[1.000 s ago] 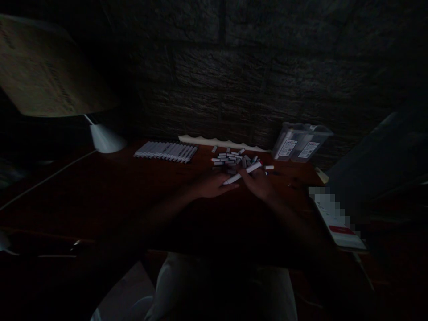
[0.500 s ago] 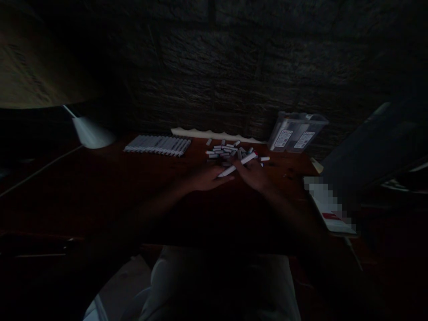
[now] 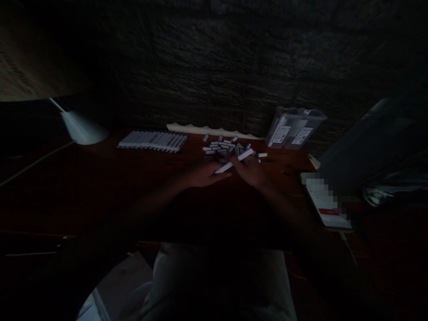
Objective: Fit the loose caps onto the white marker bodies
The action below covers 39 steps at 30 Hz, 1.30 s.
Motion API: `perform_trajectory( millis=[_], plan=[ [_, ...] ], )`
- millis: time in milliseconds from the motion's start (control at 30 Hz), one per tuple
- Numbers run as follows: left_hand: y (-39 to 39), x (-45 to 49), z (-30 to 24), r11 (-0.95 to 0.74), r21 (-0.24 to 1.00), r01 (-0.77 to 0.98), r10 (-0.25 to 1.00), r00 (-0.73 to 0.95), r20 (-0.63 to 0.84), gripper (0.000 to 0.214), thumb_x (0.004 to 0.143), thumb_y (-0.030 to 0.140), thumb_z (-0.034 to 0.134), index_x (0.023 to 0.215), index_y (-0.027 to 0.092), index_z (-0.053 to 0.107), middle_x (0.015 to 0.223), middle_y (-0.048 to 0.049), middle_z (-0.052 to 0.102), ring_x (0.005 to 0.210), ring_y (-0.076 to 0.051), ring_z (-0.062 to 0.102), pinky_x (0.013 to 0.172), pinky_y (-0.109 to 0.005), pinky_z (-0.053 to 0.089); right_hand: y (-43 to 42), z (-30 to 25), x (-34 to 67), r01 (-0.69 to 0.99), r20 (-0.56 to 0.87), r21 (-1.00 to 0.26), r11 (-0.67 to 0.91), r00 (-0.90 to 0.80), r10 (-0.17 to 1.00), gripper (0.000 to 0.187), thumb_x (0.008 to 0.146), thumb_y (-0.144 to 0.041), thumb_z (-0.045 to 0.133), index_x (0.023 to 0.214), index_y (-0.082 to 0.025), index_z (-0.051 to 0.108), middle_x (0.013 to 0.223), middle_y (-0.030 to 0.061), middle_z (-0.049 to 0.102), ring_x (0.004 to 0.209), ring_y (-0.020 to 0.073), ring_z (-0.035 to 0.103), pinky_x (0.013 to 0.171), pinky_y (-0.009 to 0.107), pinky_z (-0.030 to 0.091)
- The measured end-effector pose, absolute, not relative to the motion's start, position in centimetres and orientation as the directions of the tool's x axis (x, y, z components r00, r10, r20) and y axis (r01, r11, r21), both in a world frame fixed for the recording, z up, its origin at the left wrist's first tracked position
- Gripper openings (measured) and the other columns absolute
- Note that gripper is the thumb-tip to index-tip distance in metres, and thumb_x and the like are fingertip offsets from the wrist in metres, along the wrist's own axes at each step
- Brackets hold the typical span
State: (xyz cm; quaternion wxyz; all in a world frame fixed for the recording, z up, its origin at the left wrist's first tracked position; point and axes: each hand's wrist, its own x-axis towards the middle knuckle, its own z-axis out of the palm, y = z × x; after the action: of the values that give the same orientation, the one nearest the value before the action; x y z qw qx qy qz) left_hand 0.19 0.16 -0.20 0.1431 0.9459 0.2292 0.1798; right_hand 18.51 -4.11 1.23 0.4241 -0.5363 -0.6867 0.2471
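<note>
Red-ended marker (image 3: 245, 154) grasped mid-frame

From my remote feed, I have the left hand (image 3: 204, 173) holding the marker's lower end and the right hand (image 3: 251, 170) holding it near the red end. Just beyond lies a pile of loose markers (image 3: 219, 146) on the worktop (image 3: 133, 169). Left of centre I see a marker row (image 3: 154, 141); right of centre, clear boxes (image 3: 294, 119) with 2 labels.

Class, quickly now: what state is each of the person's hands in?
Left hand: closed, holding one end of a white marker.
Right hand: closed, holding the same marker nearer its red end.
</note>
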Motion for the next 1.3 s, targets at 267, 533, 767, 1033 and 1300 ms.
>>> perform_trajectory(
  millis=[267,533,767,1033,1300],
  plan=[
    [0.28,0.15,-0.4,-0.852,0.356,0.383,0.489,0.825,0.283,0.032,0.095,0.041,0.049,0.085,0.016,0.066,0.083,-0.006,0.067,0.076,-0.018,0.062,0.073,-0.031,0.048,-4.14,1.27,18.43,0.506,0.344,-0.792,0.342,-0.092,0.934,0.03,0.089,-0.047,0.052,0.081,-0.021,0.065,0.09,0.0031,0.07,0.083,0.0185,0.064,0.079,0.032,0.05],
    [0.47,0.18,-0.48,-0.872,0.326,0.366,0.458,0.844,0.278,0.033,0.096,0.04,0.047,0.091,0.015,0.067,0.089,-0.0076,0.067,0.084,-0.018,0.062,0.079,-0.031,0.048,-4.37,1.45,18.35,0.528,0.287,-0.803,0.276,-0.063,0.956,0.035,0.088,-0.049,0.052,0.07,-0.021,0.063,0.072,0.0023,0.067,0.074,0.0193,0.063,0.069,0.032,0.05],
    [0.29,0.23,-0.55,-0.859,0.343,0.381,0.479,0.834,0.274,0.034,0.097,0.042,0.045,0.092,0.016,0.066,0.087,-0.0063,0.068,0.081,-0.017,0.062,0.077,-0.029,0.048,-4.44,1.61,18.34,0.475,0.258,-0.845,0.247,-0.042,0.965,0.034,0.087,-0.049,0.052,0.073,-0.021,0.066,0.079,0.0039,0.071,0.078,0.0213,0.066,0.072,0.034,0.051],
    [0.08,0.14,-0.34,-0.811,0.404,0.423,0.544,0.8,0.253,0.036,0.098,0.042,0.043,0.095,0.015,0.066,0.087,-0.007,0.068,0.082,-0.018,0.063,0.077,-0.03,0.049,-4.59,1.71,18.21,0.37,0.181,-0.917,0.147,0.057,0.982,0.033,0.085,-0.052,0.053,0.082,-0.022,0.065,0.085,0.0049,0.07,0.088,0.0229,0.065,0.08,0.036,0.049],
    [-0.33,0.18,-0.21,-0.777,0.445,0.444,0.607,0.714,0.348,0.034,0.098,0.044,0.043,0.106,0.015,0.06,0.098,-0.0091,0.066,0.091,-0.02,0.062,0.08,-0.032,0.049,-4.0,1.92,18.7,0.381,0.182,-0.922,0.072,0.26,0.948,0.032,0.082,-0.047,0.048,0.064,-0.021,0.055,0.062,0.0007,0.057,0.069,0.0202,0.057,0.066,0.032,0.044]
  ],
)
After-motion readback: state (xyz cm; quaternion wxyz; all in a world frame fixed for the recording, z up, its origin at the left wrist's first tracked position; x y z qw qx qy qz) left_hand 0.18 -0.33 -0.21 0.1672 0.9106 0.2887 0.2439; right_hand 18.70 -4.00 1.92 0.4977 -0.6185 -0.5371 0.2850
